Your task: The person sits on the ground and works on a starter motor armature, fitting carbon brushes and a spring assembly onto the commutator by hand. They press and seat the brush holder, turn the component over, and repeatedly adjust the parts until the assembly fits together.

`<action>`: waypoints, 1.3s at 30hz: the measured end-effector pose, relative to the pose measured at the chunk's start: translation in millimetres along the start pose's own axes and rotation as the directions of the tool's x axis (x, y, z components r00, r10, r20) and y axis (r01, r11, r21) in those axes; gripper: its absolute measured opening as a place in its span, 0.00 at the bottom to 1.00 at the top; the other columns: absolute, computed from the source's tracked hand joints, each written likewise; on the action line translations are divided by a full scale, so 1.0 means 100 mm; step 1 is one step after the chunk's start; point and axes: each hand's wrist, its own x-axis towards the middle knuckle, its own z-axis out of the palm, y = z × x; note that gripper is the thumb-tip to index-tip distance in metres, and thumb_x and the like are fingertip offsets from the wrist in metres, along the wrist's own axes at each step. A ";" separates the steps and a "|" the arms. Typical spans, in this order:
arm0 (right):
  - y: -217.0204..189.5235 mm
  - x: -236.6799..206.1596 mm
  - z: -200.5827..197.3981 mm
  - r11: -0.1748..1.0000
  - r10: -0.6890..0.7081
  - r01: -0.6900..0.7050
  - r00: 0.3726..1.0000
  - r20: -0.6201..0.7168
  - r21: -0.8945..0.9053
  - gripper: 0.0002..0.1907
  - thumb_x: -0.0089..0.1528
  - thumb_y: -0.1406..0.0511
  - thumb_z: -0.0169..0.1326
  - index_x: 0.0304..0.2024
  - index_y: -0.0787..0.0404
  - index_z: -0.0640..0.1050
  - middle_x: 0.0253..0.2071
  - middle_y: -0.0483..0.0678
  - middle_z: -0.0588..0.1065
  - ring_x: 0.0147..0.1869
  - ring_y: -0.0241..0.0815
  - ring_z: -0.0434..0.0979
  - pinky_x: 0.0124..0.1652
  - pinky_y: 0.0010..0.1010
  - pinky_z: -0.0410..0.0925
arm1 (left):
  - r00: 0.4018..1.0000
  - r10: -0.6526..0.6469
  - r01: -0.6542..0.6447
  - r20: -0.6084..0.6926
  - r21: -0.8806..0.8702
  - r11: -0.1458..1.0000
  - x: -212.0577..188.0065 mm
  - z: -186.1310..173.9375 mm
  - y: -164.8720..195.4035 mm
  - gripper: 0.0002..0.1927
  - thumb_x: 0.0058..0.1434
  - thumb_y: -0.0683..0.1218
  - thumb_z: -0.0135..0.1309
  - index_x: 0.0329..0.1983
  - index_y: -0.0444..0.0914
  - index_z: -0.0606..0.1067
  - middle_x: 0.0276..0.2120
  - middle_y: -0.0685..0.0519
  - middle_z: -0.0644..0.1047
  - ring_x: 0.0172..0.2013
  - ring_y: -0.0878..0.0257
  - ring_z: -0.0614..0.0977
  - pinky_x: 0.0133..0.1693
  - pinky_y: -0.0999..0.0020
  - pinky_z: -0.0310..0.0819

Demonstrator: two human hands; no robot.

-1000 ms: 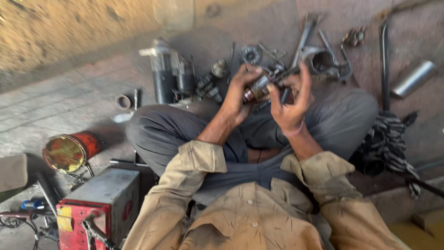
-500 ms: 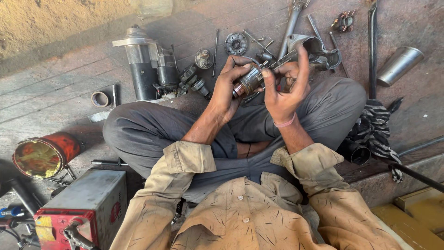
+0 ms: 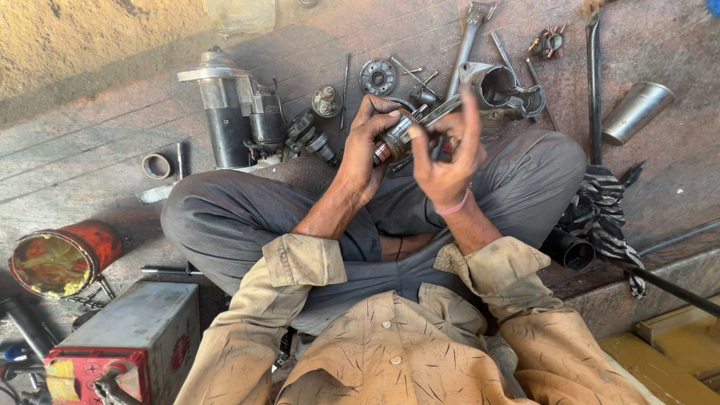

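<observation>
Holding: left hand (image 3: 367, 154) is wrapping its grip closed around a small motor armature (image 3: 396, 139), raised above the lap.
Right hand (image 3: 448, 161): fingers spread apart, touching the armature's end.
Advice: keep copper end facing up; support shaft steadily.
Nearby: starter motor (image 3: 229, 112) lying on the floor.

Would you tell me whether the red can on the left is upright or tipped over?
Tipped over: the red can lies on its side, open mouth facing the camera.

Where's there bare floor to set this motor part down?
Bare floor lies left of the starter motor, above the metal ring and the red tin. Crowded: the parts beyond both hands, around the pipe wrench and housing.
</observation>
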 end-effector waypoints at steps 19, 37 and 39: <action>0.01 0.00 0.00 0.999 0.004 -0.004 1.000 -0.005 -0.044 0.37 0.72 0.69 0.64 0.75 0.67 0.57 0.33 0.46 0.74 0.32 0.33 0.76 0.33 0.23 0.69 | 0.999 0.044 -0.044 0.010 0.006 0.999 0.00 0.01 0.02 0.04 0.65 0.39 0.47 0.43 0.36 0.67 0.41 0.49 0.76 0.40 0.62 0.81 0.37 0.64 0.83; -0.01 0.03 0.00 0.995 0.050 -0.052 0.998 -0.024 -0.080 0.35 0.71 0.70 0.64 0.75 0.70 0.60 0.32 0.45 0.73 0.33 0.33 0.75 0.34 0.24 0.69 | 0.999 0.044 -0.043 -0.018 0.065 0.997 0.01 0.01 0.04 0.04 0.64 0.39 0.48 0.42 0.36 0.69 0.41 0.50 0.76 0.39 0.63 0.81 0.35 0.64 0.82; -0.01 0.05 0.00 0.994 -0.045 0.043 0.999 -0.016 -0.104 0.37 0.69 0.70 0.65 0.74 0.70 0.59 0.34 0.45 0.74 0.35 0.34 0.76 0.34 0.24 0.68 | 0.998 0.064 -0.064 -0.012 0.056 0.996 0.02 0.02 0.03 0.05 0.64 0.38 0.49 0.42 0.35 0.69 0.41 0.50 0.75 0.40 0.63 0.81 0.37 0.65 0.82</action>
